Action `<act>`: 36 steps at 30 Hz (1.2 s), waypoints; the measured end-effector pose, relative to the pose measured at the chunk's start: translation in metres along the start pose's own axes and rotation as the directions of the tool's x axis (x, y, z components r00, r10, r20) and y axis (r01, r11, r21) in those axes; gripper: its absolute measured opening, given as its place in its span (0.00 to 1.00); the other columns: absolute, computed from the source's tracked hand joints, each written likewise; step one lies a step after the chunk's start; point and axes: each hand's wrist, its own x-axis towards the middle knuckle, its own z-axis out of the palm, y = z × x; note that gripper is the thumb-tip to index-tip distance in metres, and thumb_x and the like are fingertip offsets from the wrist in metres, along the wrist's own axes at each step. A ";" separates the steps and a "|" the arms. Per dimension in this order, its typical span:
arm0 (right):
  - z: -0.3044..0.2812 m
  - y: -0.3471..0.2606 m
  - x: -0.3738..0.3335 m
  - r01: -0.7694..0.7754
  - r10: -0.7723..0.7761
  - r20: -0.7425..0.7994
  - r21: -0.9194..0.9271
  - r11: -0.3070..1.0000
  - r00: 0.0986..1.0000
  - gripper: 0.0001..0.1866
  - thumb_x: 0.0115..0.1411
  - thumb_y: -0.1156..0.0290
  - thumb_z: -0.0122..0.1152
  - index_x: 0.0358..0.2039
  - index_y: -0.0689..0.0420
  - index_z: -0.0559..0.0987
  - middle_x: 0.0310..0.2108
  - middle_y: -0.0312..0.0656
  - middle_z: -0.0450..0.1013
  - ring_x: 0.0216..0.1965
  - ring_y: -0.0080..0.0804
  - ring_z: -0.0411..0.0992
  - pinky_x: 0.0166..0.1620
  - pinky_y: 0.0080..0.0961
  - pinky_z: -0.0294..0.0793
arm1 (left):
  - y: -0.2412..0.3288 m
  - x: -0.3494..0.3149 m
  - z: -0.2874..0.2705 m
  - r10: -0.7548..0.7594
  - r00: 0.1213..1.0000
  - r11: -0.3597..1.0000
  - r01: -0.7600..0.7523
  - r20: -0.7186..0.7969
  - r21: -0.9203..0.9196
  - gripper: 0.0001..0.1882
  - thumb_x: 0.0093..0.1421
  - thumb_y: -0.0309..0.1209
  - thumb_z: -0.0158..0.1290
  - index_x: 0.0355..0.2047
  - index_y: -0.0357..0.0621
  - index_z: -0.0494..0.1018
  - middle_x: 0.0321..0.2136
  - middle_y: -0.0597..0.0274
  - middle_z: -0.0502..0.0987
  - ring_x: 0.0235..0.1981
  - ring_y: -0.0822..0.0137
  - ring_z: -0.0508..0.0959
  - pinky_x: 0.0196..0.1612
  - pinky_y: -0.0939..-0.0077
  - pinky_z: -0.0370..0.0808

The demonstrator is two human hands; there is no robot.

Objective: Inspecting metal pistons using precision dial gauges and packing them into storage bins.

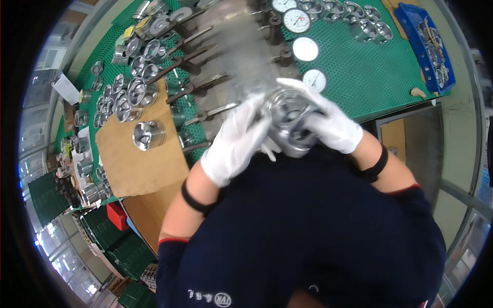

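Over there, the gloved left hand point(236, 137) and right hand point(330, 121) share a grip around a metal piston point(289, 122).

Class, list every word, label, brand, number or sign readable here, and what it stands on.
Dark shirt: pale lettering and an oval badge, not quoted here.
Dial gauges: face markings too small to read reliably.
Yellow squares among metal parts: no writing legible.

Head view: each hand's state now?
Left hand: at the left side of the shiny metal part; grip cannot be told.
Right hand: closed, holding that part.
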 end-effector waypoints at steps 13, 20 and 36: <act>-0.265 0.090 0.087 -0.166 0.291 -0.677 0.245 0.955 0.676 0.23 0.68 0.67 0.52 0.60 0.61 0.64 0.53 0.51 0.70 0.46 0.43 0.78 0.42 0.39 0.85 | -0.073 -0.077 -0.176 0.460 0.706 0.124 0.549 -0.539 0.826 0.18 0.58 0.33 0.64 0.44 0.34 0.78 0.41 0.43 0.80 0.39 0.49 0.81 0.46 0.62 0.77; -0.285 0.146 0.101 -0.108 0.038 -0.776 -0.039 0.993 0.630 0.33 0.66 0.67 0.56 0.66 0.65 0.57 0.59 0.55 0.67 0.50 0.47 0.76 0.52 0.38 0.79 | -0.068 -0.075 -0.174 0.453 0.614 0.067 0.699 -0.646 0.712 0.17 0.57 0.40 0.63 0.39 0.40 0.81 0.38 0.44 0.81 0.41 0.49 0.81 0.46 0.57 0.76; 0.036 -0.013 0.035 0.478 -0.466 0.144 -0.442 0.759 0.873 0.48 0.46 0.64 0.76 0.66 0.59 0.61 0.49 0.49 0.74 0.45 0.46 0.75 0.48 0.36 0.77 | -0.018 -0.055 -0.041 0.295 0.945 0.718 -0.123 -0.139 0.685 0.10 0.62 0.23 0.54 0.43 0.39 0.77 0.27 0.54 0.78 0.31 0.59 0.80 0.35 0.72 0.76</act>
